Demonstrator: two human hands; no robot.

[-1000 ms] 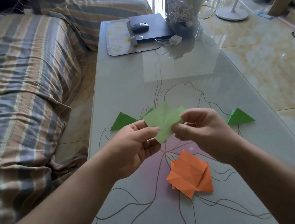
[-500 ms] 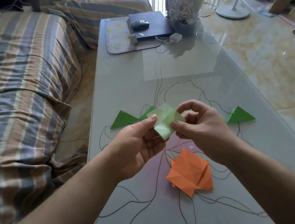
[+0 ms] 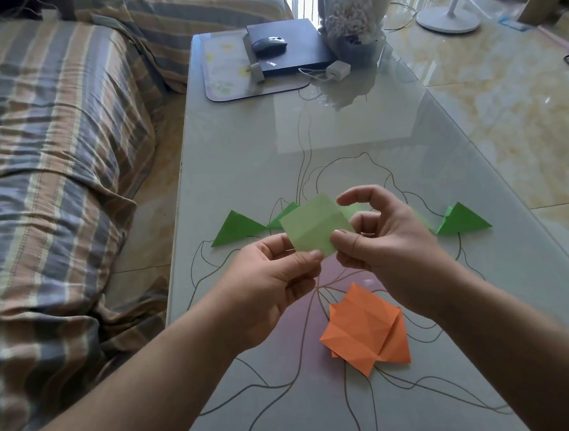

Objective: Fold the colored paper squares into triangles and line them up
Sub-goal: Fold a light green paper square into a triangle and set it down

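Above a glass-topped bench [image 3: 236, 157] printed with a line-drawn flower, a person holds a pale green paper square [image 3: 315, 226] in the air between both hands. Left hand [image 3: 268, 285] pinches the paper's near left corner between thumb and forefinger, its other fingers curled beneath; right hand [image 3: 381, 241] pinches the near right edge with thumb against the sheet, the forefinger arched over the far side. A crease runs across the sheet, which is partly folded. On the bench beyond the hands lie three dark green folded triangles: one at the left [image 3: 236, 228], a second [image 3: 284, 214] just beside it and partly hidden behind the held paper, and a third [image 3: 462, 220] well apart at the right. Nearer, below the right wrist, a creased orange paper piece [image 3: 365, 328] lies on the bench, seemingly more than one sheet stacked. At the far end sit a mat [image 3: 226, 72], a black flat device [image 3: 292, 46] with a computer mouse [image 3: 268, 43] on top, a white charger [image 3: 337, 69] and a clear bag of pale shreds [image 3: 348, 13]. A striped sofa cover [image 3: 40, 150] fills the left side; the white base of a floor fan [image 3: 448, 18] stands on the tiled floor far right.
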